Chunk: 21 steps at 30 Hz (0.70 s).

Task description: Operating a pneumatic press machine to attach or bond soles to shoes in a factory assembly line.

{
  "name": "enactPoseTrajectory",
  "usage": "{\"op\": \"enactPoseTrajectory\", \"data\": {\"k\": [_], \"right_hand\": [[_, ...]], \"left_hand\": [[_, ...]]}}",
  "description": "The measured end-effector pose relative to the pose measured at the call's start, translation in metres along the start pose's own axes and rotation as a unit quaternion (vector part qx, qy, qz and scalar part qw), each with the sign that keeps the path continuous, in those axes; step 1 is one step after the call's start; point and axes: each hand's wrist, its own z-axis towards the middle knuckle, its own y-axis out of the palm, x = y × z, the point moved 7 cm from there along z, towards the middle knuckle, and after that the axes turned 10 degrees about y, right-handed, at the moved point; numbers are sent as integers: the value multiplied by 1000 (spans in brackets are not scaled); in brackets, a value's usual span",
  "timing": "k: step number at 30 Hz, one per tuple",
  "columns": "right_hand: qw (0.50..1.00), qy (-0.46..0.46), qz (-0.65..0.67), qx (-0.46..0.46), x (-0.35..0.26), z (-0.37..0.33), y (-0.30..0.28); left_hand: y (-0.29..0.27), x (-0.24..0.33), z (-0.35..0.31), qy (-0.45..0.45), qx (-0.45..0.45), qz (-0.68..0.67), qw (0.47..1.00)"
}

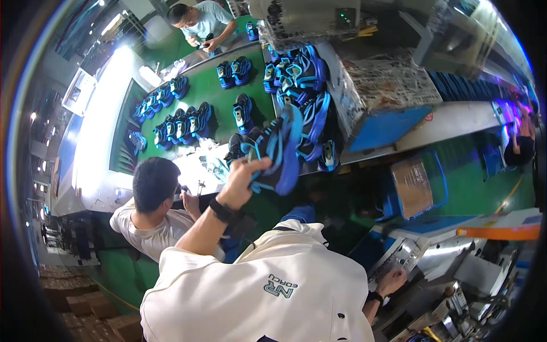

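Note:
My left hand point(242, 179) grips a black and blue sneaker point(285, 151) with a purple-blue sole, held tilted above the near edge of the green worktable point(219, 105). Its fingers are closed on the shoe's side, partly hidden by it. Down at the right, my right hand point(393, 281) rests against a metal control panel point(403, 256) of a machine, fingers partly spread and holding nothing that I can make out. Behind the held shoe, more sneakers point(307, 74) of the same kind crowd along the table's right side.
A seated co-worker point(159, 211) is close on my left, and another person point(202, 25) handles a shoe at the far end. Rows of sneakers point(181, 122) stand on the table. A wrapped box-shaped machine point(387, 85) and a blue-framed chair point(411, 185) are at right.

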Motion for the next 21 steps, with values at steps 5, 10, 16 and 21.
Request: {"op": "enactPoseTrajectory", "data": {"k": [5,10,16,21], "right_hand": [[981,-39,192,9,-127,64,-13],[941,-130,281,-135,-329,79,4],[929,-145,287,-185,-455,46,24],[928,-141,296,-178,-496,59,9]], "left_hand": [[-74,8,168,35,89,81,992],[-134,-52,327,-77,269,96,955],[-158,-100,412,2,205,464,862],[-72,-45,320,328,126,413,840]]}}
